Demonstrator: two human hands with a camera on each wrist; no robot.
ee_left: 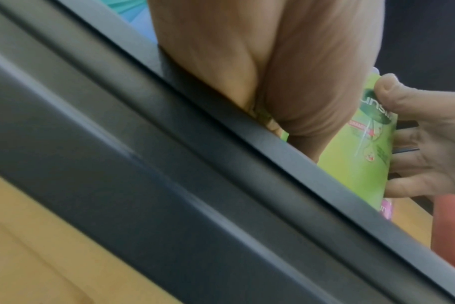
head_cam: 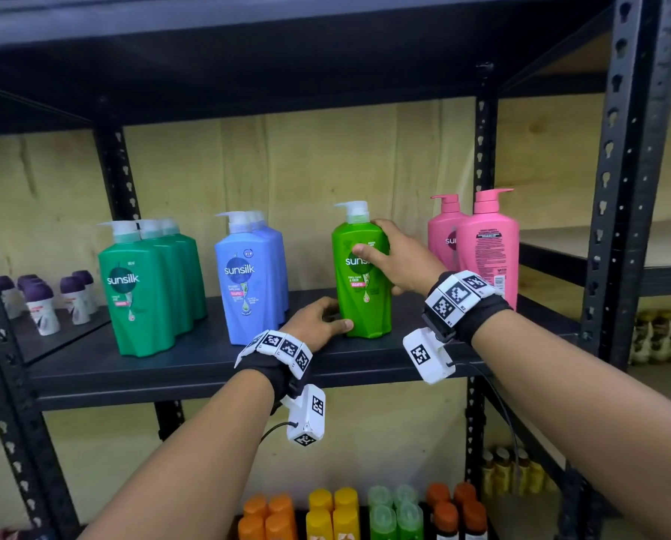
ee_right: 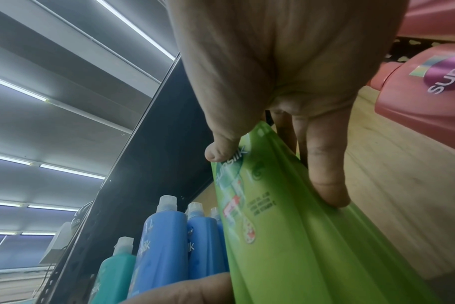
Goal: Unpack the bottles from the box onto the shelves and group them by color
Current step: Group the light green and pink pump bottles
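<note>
A light green pump bottle (head_cam: 365,309) stands upright on the black shelf board (head_cam: 193,356), between the blue bottles (head_cam: 248,278) and the pink bottles (head_cam: 486,243). My right hand (head_cam: 396,259) grips its upper body, thumb on the front label and fingers round the right side and back. My left hand (head_cam: 318,317) holds its base from the left, thumb along the front bottom edge. The right wrist view shows the light green bottle (ee_right: 299,246) under my right hand (ee_right: 286,72). Several dark green bottles (head_cam: 147,290) stand at the shelf's left. The box is out of view.
Small purple-capped bottles (head_cam: 42,302) sit on the neighbouring shelf at left. Orange, yellow and green bottles (head_cam: 326,512) fill the shelf below. A black upright post (head_cam: 618,189) rises right of the pink bottles. The shelf above (head_cam: 248,72) hangs low over the pump heads.
</note>
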